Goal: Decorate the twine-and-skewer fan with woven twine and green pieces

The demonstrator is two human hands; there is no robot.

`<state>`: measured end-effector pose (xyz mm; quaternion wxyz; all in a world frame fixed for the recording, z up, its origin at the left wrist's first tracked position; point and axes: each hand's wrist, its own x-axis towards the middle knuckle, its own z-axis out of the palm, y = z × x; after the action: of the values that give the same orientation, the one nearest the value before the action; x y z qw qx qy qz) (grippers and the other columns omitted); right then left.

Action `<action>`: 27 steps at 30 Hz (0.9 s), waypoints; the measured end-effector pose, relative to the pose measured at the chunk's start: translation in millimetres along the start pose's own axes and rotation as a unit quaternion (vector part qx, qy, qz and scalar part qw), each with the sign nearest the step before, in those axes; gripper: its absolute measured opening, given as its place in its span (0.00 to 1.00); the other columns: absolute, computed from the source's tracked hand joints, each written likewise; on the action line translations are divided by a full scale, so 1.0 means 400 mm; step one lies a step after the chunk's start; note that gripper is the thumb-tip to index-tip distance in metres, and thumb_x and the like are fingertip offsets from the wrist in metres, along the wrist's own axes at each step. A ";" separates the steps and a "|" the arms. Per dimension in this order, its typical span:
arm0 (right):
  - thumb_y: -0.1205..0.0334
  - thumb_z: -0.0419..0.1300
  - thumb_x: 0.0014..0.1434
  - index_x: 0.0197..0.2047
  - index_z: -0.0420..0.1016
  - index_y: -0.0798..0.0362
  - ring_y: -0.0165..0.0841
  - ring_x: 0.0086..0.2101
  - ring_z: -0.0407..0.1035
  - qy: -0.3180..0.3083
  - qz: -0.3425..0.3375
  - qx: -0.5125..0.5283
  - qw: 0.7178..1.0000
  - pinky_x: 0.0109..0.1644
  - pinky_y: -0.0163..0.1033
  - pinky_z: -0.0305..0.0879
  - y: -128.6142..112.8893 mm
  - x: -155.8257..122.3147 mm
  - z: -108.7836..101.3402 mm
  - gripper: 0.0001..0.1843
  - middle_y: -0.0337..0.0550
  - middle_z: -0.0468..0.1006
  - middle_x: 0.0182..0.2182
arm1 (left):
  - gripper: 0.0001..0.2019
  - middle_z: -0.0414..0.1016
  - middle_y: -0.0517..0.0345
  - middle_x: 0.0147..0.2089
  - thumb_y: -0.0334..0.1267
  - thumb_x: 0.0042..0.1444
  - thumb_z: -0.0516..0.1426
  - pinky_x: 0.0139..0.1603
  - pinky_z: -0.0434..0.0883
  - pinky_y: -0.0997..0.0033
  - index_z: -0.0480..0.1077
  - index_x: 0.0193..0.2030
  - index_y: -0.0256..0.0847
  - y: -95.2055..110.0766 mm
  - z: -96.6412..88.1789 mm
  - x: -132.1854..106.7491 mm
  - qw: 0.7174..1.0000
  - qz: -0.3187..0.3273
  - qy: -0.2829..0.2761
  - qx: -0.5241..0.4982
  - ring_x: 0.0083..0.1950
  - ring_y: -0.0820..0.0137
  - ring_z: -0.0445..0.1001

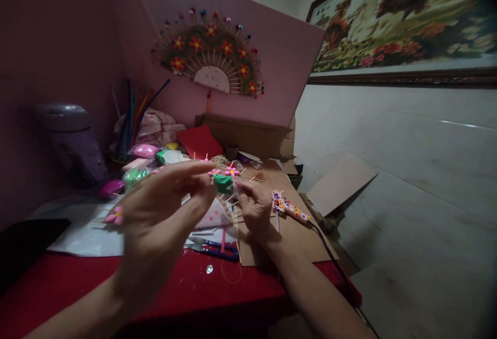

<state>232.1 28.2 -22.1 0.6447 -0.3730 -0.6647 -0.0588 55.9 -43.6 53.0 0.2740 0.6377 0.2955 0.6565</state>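
A small block of green modelling clay (223,184), partly in clear wrapping, is between my two hands above the table. My left hand (165,209) has thumb and fingertips together at its left side, the index finger reaching over. At its right end my right hand (254,207) pinches the clear wrapping. Below lies a fan-shaped craft with thin sticks and pink clay flowers (232,170), mostly hidden behind my hands. Blue-handled scissors (217,250) rest at its front edge, and a flower-patterned glue gun (289,207) lies to the right of my right hand.
Bagged clay (145,151) in several colours is heaped at the left, near a purple bottle (73,145). A cardboard sheet (256,248) covers the right part of the red-clothed table (171,287). A finished fan (212,52) hangs on the pink board behind.
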 end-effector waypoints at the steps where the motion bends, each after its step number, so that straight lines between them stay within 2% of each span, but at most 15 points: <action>1: 0.70 0.56 0.56 0.38 0.75 0.53 0.33 0.35 0.72 0.003 0.006 -0.008 1.000 0.40 0.39 0.71 0.001 0.001 0.001 0.08 0.43 0.78 0.33 | 0.08 0.75 0.59 0.36 0.40 0.54 0.59 0.36 0.69 0.69 0.71 0.41 0.45 -0.024 0.010 0.026 0.999 -0.004 -0.034 0.032 0.35 0.70 0.72; 3: 0.69 0.56 0.57 0.39 0.75 0.53 0.33 0.35 0.73 0.000 -0.001 -0.027 1.000 0.40 0.39 0.71 0.002 0.002 0.004 0.08 0.44 0.78 0.33 | 0.08 0.71 0.61 0.27 0.43 0.53 0.60 0.29 0.65 0.70 0.70 0.34 0.42 -0.076 0.040 0.065 0.983 -0.020 -0.120 0.136 0.28 0.72 0.68; 4: 0.68 0.56 0.57 0.40 0.75 0.53 0.33 0.35 0.73 -0.005 -0.013 -0.036 0.999 0.41 0.40 0.71 0.003 0.001 0.005 0.09 0.44 0.78 0.34 | 0.09 0.69 0.62 0.24 0.44 0.53 0.59 0.27 0.62 0.71 0.69 0.31 0.41 -0.102 0.056 0.075 0.965 -0.027 -0.173 0.198 0.25 0.73 0.65; 7: 0.69 0.55 0.58 0.44 0.74 0.52 0.35 0.38 0.73 -0.016 -0.062 -0.072 0.995 0.43 0.42 0.71 0.008 -0.006 0.006 0.12 0.45 0.78 0.35 | 0.11 0.68 0.61 0.23 0.46 0.55 0.56 0.27 0.59 0.71 0.67 0.30 0.40 -0.164 0.092 0.078 0.940 -0.042 -0.195 0.278 0.25 0.72 0.64; 11: 0.71 0.53 0.59 0.50 0.73 0.50 0.35 0.40 0.72 -0.061 -0.088 -0.100 0.989 0.45 0.42 0.71 0.015 -0.019 0.002 0.17 0.47 0.77 0.38 | 0.10 0.70 0.59 0.25 0.40 0.59 0.50 0.29 0.59 0.71 0.66 0.30 0.40 -0.203 0.101 0.059 0.933 -0.010 -0.196 0.301 0.26 0.71 0.67; 15: 0.70 0.52 0.60 0.53 0.71 0.50 0.36 0.39 0.71 -0.115 -0.094 -0.121 0.981 0.42 0.41 0.71 0.004 -0.023 -0.003 0.19 0.49 0.75 0.39 | 0.09 0.69 0.59 0.22 0.37 0.58 0.49 0.28 0.57 0.70 0.65 0.28 0.41 -0.216 0.096 0.046 0.911 0.004 -0.187 0.367 0.24 0.69 0.67; 17: 0.69 0.51 0.60 0.52 0.72 0.51 0.36 0.38 0.70 -0.132 -0.091 -0.134 0.978 0.39 0.41 0.71 -0.007 -0.022 -0.002 0.19 0.48 0.74 0.37 | 0.09 0.69 0.59 0.23 0.36 0.58 0.49 0.28 0.57 0.70 0.64 0.28 0.41 -0.222 0.092 0.040 0.910 0.020 -0.181 0.374 0.25 0.69 0.67; 21: 0.70 0.49 0.60 0.49 0.73 0.53 0.36 0.37 0.69 -0.155 -0.057 -0.108 0.980 0.40 0.41 0.70 -0.021 -0.023 0.006 0.17 0.48 0.73 0.36 | 0.08 0.68 0.61 0.23 0.33 0.56 0.49 0.29 0.58 0.71 0.63 0.27 0.42 -0.236 0.081 0.029 0.922 0.070 -0.179 0.335 0.25 0.71 0.66; 25: 0.73 0.50 0.59 0.52 0.72 0.49 0.35 0.40 0.69 -0.141 -0.018 -0.037 0.989 0.44 0.40 0.69 -0.015 -0.028 0.014 0.21 0.46 0.74 0.39 | 0.09 0.66 0.62 0.23 0.32 0.57 0.50 0.29 0.59 0.72 0.63 0.26 0.41 -0.241 0.065 0.028 0.936 0.081 -0.201 0.278 0.25 0.73 0.64; 27: 0.73 0.51 0.58 0.52 0.72 0.48 0.34 0.39 0.69 -0.116 0.007 0.004 0.993 0.43 0.39 0.69 -0.008 -0.028 0.014 0.21 0.45 0.74 0.38 | 0.08 0.67 0.61 0.26 0.35 0.59 0.50 0.32 0.62 0.72 0.64 0.28 0.41 -0.240 0.055 0.038 0.957 0.080 -0.154 0.233 0.28 0.72 0.65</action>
<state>224.5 24.4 -31.8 0.5653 -0.3792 -0.7325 -0.0085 75.8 33.3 -7.3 0.1064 0.7989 0.3424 0.4829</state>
